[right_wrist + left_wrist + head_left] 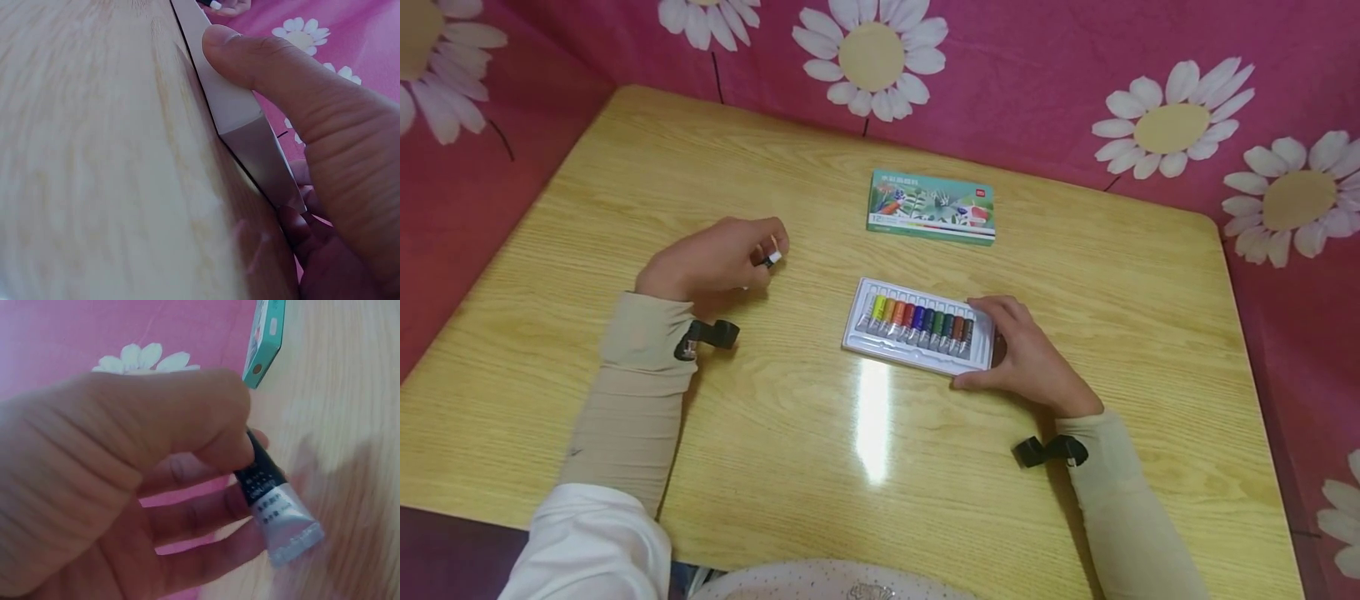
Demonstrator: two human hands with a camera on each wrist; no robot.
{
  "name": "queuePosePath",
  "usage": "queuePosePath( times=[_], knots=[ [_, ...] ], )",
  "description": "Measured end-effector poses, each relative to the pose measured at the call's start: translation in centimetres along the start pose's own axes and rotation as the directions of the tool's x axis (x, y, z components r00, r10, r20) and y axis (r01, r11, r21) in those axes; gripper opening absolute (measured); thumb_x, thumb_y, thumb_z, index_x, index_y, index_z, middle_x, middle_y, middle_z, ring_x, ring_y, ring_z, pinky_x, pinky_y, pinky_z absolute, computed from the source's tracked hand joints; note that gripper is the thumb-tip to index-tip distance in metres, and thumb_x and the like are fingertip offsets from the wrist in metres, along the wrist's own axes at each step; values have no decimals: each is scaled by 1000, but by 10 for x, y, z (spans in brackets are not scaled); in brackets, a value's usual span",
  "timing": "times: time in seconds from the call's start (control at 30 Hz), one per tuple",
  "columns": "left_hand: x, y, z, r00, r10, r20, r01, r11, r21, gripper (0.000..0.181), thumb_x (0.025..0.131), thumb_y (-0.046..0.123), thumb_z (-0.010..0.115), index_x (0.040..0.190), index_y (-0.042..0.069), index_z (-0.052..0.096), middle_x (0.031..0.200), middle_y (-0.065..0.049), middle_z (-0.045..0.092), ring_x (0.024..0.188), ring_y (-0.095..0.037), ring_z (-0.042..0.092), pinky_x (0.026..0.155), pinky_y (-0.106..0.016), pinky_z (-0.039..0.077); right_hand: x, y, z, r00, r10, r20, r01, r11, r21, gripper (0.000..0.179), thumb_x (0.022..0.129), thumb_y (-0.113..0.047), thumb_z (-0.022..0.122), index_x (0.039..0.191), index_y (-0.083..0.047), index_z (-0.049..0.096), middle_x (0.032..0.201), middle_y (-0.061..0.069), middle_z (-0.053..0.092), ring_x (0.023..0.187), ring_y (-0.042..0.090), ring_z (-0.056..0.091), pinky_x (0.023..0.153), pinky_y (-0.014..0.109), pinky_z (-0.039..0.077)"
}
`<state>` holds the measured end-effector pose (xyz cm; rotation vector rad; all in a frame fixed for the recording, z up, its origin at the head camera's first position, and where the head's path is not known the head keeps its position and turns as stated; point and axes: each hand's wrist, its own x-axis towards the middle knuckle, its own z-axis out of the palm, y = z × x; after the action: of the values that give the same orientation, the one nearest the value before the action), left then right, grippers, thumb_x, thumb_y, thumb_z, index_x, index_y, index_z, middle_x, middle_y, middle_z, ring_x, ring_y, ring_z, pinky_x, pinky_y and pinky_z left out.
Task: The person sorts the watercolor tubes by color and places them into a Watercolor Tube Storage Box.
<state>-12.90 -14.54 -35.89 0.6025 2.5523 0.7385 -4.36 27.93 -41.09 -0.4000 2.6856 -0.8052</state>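
My left hand (pixel 715 258) is above the left part of the table, pinching a small paint tube (pixel 275 509) between thumb and fingers. The tube has a black body and a silver crimped end, which points down to the right in the left wrist view. My right hand (pixel 1022 358) grips the right end of a white plastic tray (pixel 853 321), thumb on the near side and fingers on the far side. A row of several coloured paint tubes (pixel 919 321), from white and yellow through to dark ones, lies in the tray.
Behind the tray lies a teal printed paint box (pixel 931 207) on the wooden table (pixel 775 458). Pink cloth (pixel 1015 75) with white daisies hangs around the table's back and sides. A black wrist camera (pixel 722 334) sits on the left sleeve, another (pixel 1030 452) on the right.
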Motion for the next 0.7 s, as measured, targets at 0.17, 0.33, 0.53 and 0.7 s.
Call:
queuePosePath(
  times=[0.17, 0.33, 0.53, 0.7],
  knots=[
    [6, 8, 7, 999, 47, -14, -47, 998, 43, 26, 93, 4, 58, 117, 12, 61, 109, -10, 68, 98, -25, 60, 87, -39, 50, -1, 0, -1, 1000, 5, 0, -5, 1000, 3, 112, 68, -59, 91, 157, -18, 38, 157, 13, 35, 139, 35, 41, 120, 63, 35],
    [13, 17, 13, 995, 92, -25, -90, 994, 69, 17, 97, 10, 57, 114, 13, 62, 101, -7, 65, 93, -23, 58, 85, -37, 48, -1, 2, -1, 1000, 1, -4, -1, 1000, 5, 112, 68, -60, 91, 158, -19, 38, 157, 12, 36, 139, 34, 41, 120, 63, 36],
    [21, 32, 17, 995, 103, 8, -103, 992, 70, 25, 98, 13, 58, 123, 13, 61, 106, -6, 66, 96, -23, 60, 87, -36, 50, -1, 3, 0, 1000, -5, -2, 5, 1000, 7, 113, 67, -60, 92, 158, -20, 37, 158, 12, 36, 139, 34, 41, 120, 62, 35],
    [28, 44, 21, 993, 120, 22, -121, 991, 53, 34, 98, 11, 59, 132, 14, 56, 111, -7, 67, 98, -23, 60, 90, -36, 52, 0, 3, 0, 1000, -6, -2, 6, 1000, 7, 115, 66, -60, 92, 159, -20, 36, 159, 12, 34, 139, 34, 41, 120, 62, 35]
  ],
)
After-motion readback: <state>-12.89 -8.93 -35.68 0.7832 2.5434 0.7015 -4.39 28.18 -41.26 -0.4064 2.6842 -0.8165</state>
